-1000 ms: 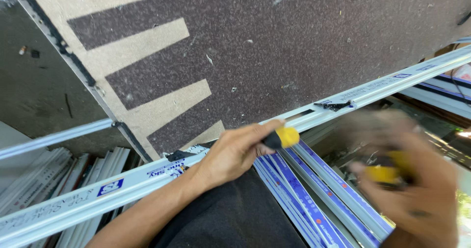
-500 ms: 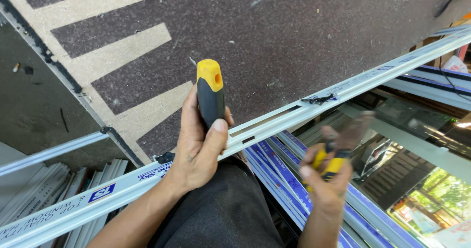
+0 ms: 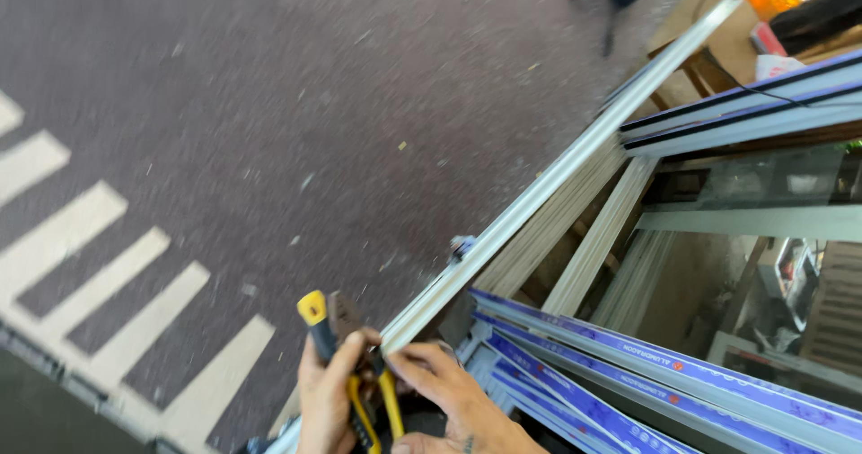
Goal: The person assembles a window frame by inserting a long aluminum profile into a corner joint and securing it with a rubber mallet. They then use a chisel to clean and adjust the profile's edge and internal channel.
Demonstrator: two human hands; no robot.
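Gripping a black-and-yellow-handled screwdriver (image 3: 316, 324) in the left hand (image 3: 328, 396) while the right hand (image 3: 449, 391) pinches yellow-handled pliers (image 3: 382, 400), the person works at the near end of the long pale aluminium rail (image 3: 557, 180), seemingly fitting something there, which calls for steady alignment.

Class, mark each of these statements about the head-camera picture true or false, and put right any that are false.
1. The left hand grips a tool with a yellow and black handle. True.
2. The right hand lies flat on the dark floor, far from the left hand. False: it is raised beside the left hand, its fingers at the end of the long pale metal rail.
3. Rails wrapped in blue film lie below the pale rail. True.
4. The floor is bright green. False: it is dark, with pale stripes.
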